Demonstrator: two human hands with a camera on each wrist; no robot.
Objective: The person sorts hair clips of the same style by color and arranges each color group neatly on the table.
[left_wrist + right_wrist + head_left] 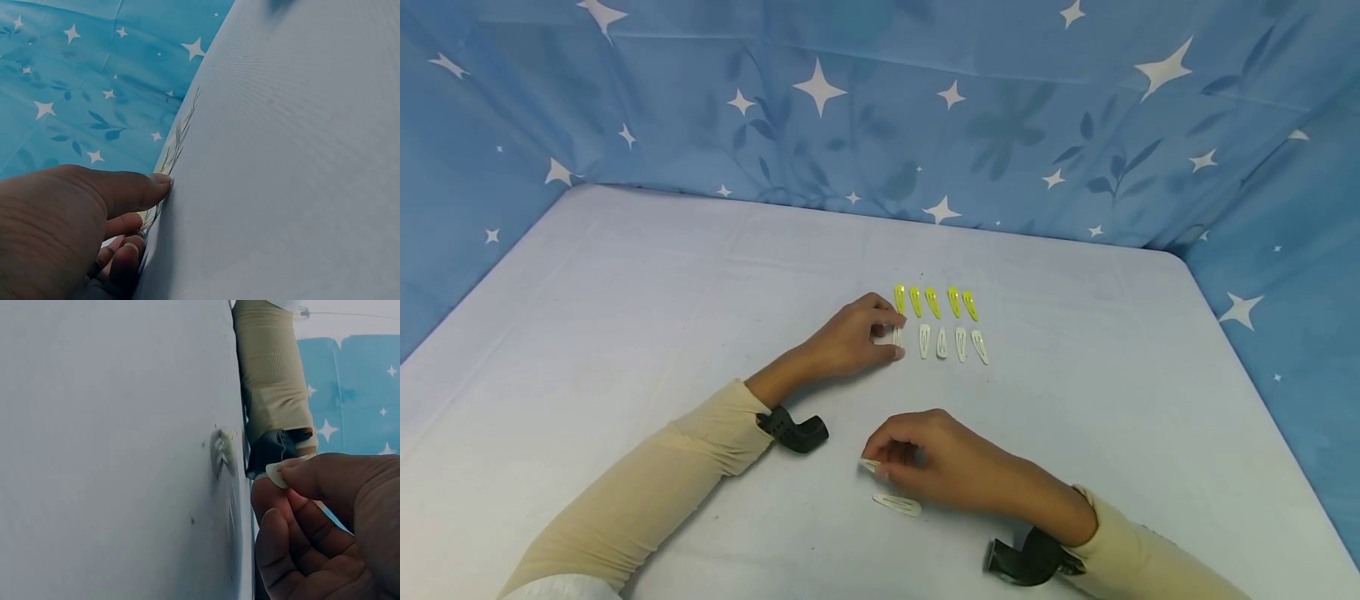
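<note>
My left hand (857,337) pinches a white snap hair clip (897,336) by its two ends, thumb at the near end and fingertip at the far end, at the left end of a row of white hair clips (961,343). Above that row lies a row of yellow hair clips (932,302), all roughly upright. Closer to me, my right hand (943,462) holds another white hair clip (276,475) between thumb and index finger. Just below this hand, one more white hair clip (897,504) lies flat on the table.
A white cloth-covered table (700,267) spreads under everything. Blue curtains (880,108) with white stars stand along its back and sides. Each wrist wears a dark camera mount (797,432) over a beige sleeve (677,467).
</note>
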